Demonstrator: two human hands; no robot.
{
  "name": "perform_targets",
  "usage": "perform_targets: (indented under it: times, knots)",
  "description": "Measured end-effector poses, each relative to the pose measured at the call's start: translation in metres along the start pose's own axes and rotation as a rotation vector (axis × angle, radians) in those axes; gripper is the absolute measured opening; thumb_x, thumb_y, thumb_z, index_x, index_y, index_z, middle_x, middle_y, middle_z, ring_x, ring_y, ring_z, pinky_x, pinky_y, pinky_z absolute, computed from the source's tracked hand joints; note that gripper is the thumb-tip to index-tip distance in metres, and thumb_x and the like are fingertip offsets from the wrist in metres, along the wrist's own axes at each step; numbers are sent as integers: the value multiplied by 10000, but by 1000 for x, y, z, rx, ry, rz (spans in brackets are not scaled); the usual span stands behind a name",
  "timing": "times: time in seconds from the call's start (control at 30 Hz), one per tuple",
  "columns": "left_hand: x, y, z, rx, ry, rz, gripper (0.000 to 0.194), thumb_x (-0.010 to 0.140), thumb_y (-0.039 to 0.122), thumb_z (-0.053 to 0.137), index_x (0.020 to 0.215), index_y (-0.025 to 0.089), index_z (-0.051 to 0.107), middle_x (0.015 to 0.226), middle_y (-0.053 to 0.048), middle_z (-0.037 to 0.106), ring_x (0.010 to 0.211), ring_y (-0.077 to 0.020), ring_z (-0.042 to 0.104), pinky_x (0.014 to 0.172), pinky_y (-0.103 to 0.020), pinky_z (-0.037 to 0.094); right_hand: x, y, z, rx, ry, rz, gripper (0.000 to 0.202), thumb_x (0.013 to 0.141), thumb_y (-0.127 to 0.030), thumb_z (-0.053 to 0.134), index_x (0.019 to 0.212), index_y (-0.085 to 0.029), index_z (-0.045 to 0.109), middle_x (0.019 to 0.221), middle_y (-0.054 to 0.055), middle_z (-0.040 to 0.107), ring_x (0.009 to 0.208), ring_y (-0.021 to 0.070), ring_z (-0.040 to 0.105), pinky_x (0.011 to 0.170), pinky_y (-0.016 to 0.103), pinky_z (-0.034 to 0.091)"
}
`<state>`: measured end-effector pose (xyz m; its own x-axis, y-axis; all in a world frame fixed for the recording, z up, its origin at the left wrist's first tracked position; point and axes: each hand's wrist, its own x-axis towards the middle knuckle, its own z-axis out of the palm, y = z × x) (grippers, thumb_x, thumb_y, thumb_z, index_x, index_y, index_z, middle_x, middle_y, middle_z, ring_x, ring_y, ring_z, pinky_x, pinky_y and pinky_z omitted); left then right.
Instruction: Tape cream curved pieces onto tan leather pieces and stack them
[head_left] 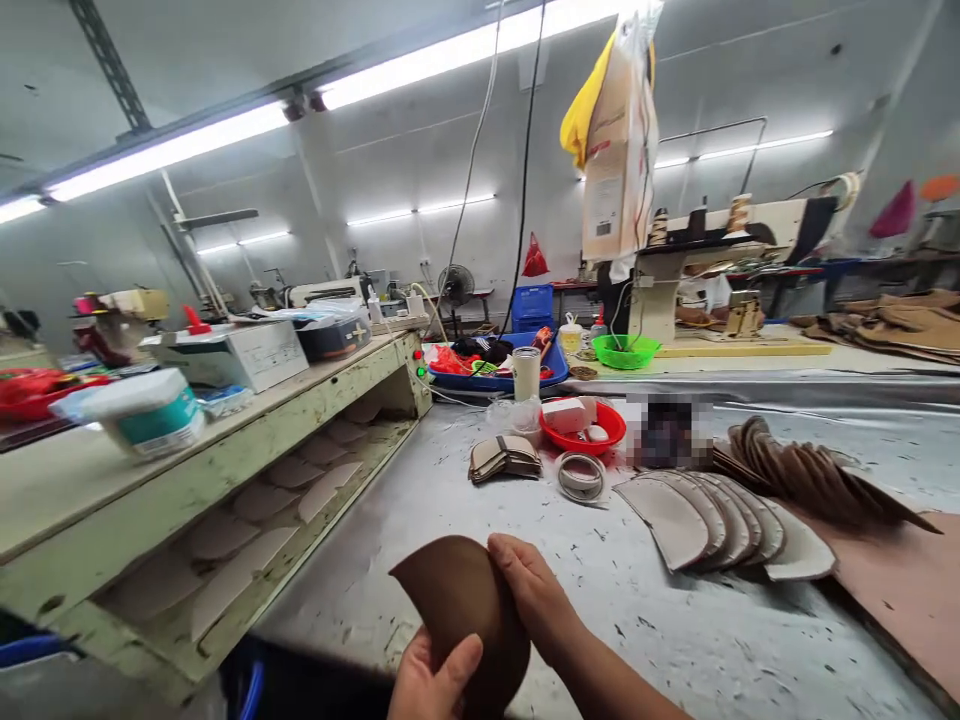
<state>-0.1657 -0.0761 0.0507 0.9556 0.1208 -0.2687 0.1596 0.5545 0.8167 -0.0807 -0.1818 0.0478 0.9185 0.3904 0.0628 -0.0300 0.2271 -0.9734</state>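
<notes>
Brown leather-like material forms the curved piece [461, 610] held low over the grey worktable [675, 640] in the head view. It is pinched by the left hand [431, 680] at its lower edge, thumb closed over it, and by the right hand [536, 595] at its upper right rim. It is judged light and pliable, best gripped at the edges.
</notes>
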Motion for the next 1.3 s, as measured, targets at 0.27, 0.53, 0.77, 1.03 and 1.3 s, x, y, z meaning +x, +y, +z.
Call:
perform_targets:
  times: [0.27, 0.53, 0.77, 1.03, 1.3]
  knots:
    - [-13, -1, -2, -157, -110, -45, 372, 590, 230, 778, 928, 178, 634, 833, -62, 693, 839, -230, 636, 778, -331, 477, -14, 4, 14, -261, -13, -48, 590, 681, -781, 397, 556, -212, 304, 532, -58, 272, 512, 94, 244, 465, 241, 208]
    - [-17, -2, -12, -147, -147, -105, 288, 607, 236, 770, 862, 167, 656, 809, -79, 695, 778, -197, 633, 761, -296, 460, -11, 9, 14, -226, -65, -21, 576, 665, -756, 445, 542, -210, 309, 533, -60, 277, 524, 93, 246, 477, 238, 223]
    - [-20, -1, -20, -135, -151, -129, 317, 653, 298, 743, 922, 160, 646, 851, -87, 687, 813, -224, 633, 745, -305, 471, -12, 11, 17, 64, -126, 165, 562, 597, -715, 576, 562, -193, 370, 516, -68, 337, 488, 69, 271, 458, 216, 216]
    - [-24, 8, -18, -131, -108, -65, 312, 617, 330, 777, 871, 191, 662, 745, -29, 680, 791, -192, 631, 777, -294, 470, -25, 3, 7, 289, -506, 303, 493, 517, -464, 784, 824, -103, 652, 685, 17, 604, 626, 123, 549, 621, 236, 403]
    - [-28, 9, -17, -129, -219, -40, 249, 642, 312, 755, 823, 163, 672, 711, -50, 670, 752, -203, 626, 748, -309, 465, -38, -2, 15, 302, -492, 231, 349, 530, -346, 803, 733, -97, 667, 636, -4, 564, 582, 87, 485, 557, 195, 363]
